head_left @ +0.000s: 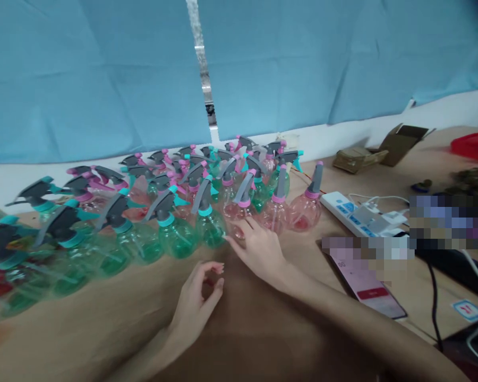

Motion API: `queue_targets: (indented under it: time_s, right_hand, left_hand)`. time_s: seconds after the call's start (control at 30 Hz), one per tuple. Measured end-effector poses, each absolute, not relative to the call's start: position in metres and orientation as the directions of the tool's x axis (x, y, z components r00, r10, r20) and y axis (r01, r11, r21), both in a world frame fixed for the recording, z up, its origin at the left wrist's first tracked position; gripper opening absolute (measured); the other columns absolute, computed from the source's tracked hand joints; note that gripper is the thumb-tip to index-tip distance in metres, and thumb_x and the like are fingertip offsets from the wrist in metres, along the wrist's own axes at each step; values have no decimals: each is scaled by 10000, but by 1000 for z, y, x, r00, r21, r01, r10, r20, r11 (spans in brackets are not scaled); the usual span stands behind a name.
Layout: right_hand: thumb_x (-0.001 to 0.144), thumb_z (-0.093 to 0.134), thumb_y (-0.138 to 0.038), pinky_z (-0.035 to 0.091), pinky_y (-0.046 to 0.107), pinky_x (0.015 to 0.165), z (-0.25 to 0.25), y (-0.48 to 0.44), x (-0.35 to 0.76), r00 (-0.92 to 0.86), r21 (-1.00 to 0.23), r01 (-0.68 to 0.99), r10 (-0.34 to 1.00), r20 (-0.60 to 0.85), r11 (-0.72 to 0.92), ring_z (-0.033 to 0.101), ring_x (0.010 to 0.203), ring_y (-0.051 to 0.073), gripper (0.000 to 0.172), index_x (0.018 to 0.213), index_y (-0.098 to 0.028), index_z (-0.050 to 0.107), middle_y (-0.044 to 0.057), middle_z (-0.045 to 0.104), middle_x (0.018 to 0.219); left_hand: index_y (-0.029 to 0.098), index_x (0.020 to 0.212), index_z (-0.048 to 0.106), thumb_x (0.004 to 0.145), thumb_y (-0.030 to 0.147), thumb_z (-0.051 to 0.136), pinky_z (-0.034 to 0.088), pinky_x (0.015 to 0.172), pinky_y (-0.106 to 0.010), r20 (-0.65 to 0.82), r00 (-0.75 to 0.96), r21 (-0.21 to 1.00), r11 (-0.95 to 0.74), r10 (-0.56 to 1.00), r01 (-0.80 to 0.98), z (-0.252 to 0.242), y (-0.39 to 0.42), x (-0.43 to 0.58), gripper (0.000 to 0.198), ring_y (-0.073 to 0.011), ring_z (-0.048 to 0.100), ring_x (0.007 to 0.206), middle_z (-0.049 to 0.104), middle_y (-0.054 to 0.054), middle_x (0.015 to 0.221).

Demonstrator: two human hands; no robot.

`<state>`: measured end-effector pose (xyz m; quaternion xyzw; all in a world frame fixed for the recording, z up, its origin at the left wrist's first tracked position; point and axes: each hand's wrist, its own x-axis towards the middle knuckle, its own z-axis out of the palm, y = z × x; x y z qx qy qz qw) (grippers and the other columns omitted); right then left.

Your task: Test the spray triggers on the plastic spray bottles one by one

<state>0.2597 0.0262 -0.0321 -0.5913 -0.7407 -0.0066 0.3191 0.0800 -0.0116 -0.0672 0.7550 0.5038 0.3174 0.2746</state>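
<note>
Several round spray bottles with grey trigger heads stand in rows on the wooden table [143, 329], some green with teal collars, others pink with pink collars. My right hand [258, 246] reaches to the front of a pink bottle [244, 208], its fingertips at the bottle's lower body; the far side of the fingers is hidden. My left hand [201, 297] is just above the table, nearer to me, with thumb and fingers curved apart and nothing between them. A green bottle [211, 231] stands just beyond it, and another pink bottle [305, 209] ends the front row on the right.
Right of the bottles lie a white power strip [346, 215] with plugs and cables, and a phone [370, 286]. Behind them are an open cardboard box [400, 146] and a red tray [474, 146]. Blue sheeting [282, 63] covers the wall at the back.
</note>
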Motion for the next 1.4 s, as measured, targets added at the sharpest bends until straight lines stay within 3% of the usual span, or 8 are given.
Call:
queue_targets:
  time_s: [0.2,0.37,0.53,0.87,1.2,1.4]
  right_hand:
    - [886,438,-437,485,305,591,-31,25,285,66,-417,889,849,524,189,637,811,219,352,1097,-176,543,95,615,1067]
    - [854,475,-488,510,376,662,-28,35,283,118,-447,889,893,434,100,643,884,289,617,1320,-95,375,166,615,1128]
    - [821,490,-560,507,406,693,-24,47,281,143,-476,879,931,336,37,653,880,321,750,1362,-72,307,182,659,1028]
    - [829,529,-469,504,368,698,-28,59,276,142,-439,898,925,352,29,634,911,276,555,1255,-128,429,148,582,1146]
    - [836,477,-533,484,327,627,-31,15,280,72,-355,933,934,351,61,624,883,252,547,1226,-152,437,134,549,1163]
    - [848,460,-489,466,305,524,-33,-27,261,-43,-351,919,933,359,178,621,802,233,393,1078,-174,503,84,581,1013]
  left_hand:
    - [228,1032,494,871,235,453,487,716,-306,216,301,767,-352,929,537,-60,-6,96,167,-166,584,860,565,-38,1008]
    - [212,992,500,858,214,470,485,724,-299,264,289,793,-377,920,478,-52,2,107,138,-158,586,862,567,-41,998]
    - [198,966,509,850,196,484,480,722,-288,307,295,810,-411,905,419,-47,11,116,119,-154,573,864,569,-38,953]
    - [199,977,514,849,239,507,477,719,-295,283,249,865,-359,926,351,-43,15,120,134,-170,570,876,567,-44,950]
    - [202,984,500,831,241,536,478,749,-308,314,224,871,-374,923,319,-38,6,118,161,-173,556,911,554,-39,966]
    - [213,1136,449,775,268,613,474,861,-398,321,270,841,-404,908,359,-25,2,109,400,-212,560,1008,519,-79,1168]
